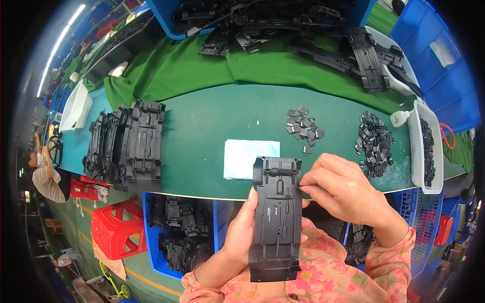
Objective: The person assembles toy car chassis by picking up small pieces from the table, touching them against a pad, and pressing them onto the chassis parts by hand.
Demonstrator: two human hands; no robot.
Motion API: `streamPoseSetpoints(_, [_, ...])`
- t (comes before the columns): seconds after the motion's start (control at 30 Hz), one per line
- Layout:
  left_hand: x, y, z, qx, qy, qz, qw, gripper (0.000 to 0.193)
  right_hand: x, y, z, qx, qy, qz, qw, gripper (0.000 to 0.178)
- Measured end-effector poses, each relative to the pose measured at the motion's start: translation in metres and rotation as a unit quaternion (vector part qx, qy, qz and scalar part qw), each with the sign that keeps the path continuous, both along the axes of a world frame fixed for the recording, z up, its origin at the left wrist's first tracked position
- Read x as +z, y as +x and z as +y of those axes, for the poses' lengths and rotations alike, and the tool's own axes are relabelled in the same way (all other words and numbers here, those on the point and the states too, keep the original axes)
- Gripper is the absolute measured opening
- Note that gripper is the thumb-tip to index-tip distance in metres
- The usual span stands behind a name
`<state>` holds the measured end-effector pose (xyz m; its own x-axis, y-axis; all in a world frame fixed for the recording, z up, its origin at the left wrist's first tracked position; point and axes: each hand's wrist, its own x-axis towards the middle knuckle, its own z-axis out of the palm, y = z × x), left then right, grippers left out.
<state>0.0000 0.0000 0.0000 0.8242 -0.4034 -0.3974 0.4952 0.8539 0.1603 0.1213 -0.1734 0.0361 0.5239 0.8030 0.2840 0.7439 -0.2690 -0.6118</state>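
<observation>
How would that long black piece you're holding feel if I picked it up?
The long black piece would probably feel stiff: it looks straight, not sagging, in the left hand. It's perhaps light for its size, as it looks like moulded plastic. Its flattish shape probably wouldn't roll.

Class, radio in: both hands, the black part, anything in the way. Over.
Left hand holding black plastic part by its left side. Right hand at its upper right edge, grip unclear. White sheet partly hidden behind the part's top end.
</observation>
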Motion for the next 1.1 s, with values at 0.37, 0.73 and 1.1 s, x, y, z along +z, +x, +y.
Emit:
streamPoseSetpoints(0.37, [0.0012,-0.0030,0.0040,0.013,-0.013,-0.014,1.000,0.072,0.0030,-0.0020,0.0043,0.000,0.020,0.056,0.998,0.010])
streamPoseSetpoints(0.73, [0.0021,-0.0029,0.0059,0.022,-0.032,-0.026,0.999,0.071,0.0003,-0.0022,0.0018,-0.040,0.032,0.146,0.988,0.007])
streamPoseSetpoints(1.1, [0.0039,-0.0026,0.0048,0.014,-0.001,-0.023,1.000,0.071,-0.0013,-0.0018,0.0023,-0.029,0.031,0.138,0.990,0.007])
